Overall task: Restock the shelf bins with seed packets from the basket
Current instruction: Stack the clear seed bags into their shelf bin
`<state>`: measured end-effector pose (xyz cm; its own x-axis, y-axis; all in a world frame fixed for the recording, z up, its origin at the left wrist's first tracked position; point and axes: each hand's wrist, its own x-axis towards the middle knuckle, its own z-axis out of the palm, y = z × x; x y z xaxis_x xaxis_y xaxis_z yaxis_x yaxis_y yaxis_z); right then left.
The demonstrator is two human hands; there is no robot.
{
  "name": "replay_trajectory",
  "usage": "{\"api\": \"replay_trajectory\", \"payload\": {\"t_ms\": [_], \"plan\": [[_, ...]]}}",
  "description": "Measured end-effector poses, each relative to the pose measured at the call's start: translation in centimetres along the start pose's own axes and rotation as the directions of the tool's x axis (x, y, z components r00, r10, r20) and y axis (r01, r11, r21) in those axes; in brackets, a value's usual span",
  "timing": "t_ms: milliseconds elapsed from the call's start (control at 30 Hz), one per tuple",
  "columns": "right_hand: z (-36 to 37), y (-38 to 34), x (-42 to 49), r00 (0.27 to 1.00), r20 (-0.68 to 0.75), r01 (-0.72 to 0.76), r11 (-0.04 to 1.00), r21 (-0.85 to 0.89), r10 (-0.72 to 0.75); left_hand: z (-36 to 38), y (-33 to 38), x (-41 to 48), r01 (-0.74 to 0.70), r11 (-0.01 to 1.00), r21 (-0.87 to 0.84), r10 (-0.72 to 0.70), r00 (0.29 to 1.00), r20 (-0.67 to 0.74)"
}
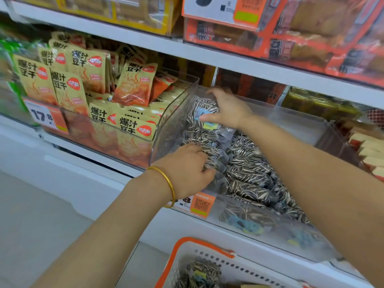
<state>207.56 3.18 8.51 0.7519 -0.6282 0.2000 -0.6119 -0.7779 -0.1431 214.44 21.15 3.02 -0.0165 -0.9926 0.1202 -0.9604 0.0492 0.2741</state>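
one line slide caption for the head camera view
Right hand grips a seed packet at the back of the clear shelf bin; left hand grips packets nearer the front, basket below.

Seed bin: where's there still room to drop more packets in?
Bare room: the seed bin's back right corner, beyond the right hand, against its right wall. Front and left are crowded with seed packets under the left hand.

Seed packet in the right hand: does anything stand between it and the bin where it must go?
Nothing visible does. The right hand holds the seed packet already inside the clear bin; the left hand is nearer the front.
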Motion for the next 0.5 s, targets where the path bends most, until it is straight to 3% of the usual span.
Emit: {"api": "replay_trajectory", "payload": {"t_ms": [167, 333, 500], "plan": [[0.31, -0.27, 0.03, 0.999, 0.045, -0.004, 0.948, -0.319, 0.019, -0.26, 0.26, -0.21, 0.035, 0.999, -0.007, -0.035, 0.999, 0.037], [0.19, -0.78, 0.3, 0.998, -0.057, -0.012, 0.948, -0.317, -0.006, -0.53, 0.45, -0.44, 0.058, 0.998, -0.003, -0.057, 0.997, 0.06], [0.54, -0.37, -0.05, 0.998, -0.062, -0.01, 0.963, -0.27, -0.007, -0.63, 0.49, -0.62, 0.062, 0.998, -0.023, -0.061, 0.998, 0.021]]}}
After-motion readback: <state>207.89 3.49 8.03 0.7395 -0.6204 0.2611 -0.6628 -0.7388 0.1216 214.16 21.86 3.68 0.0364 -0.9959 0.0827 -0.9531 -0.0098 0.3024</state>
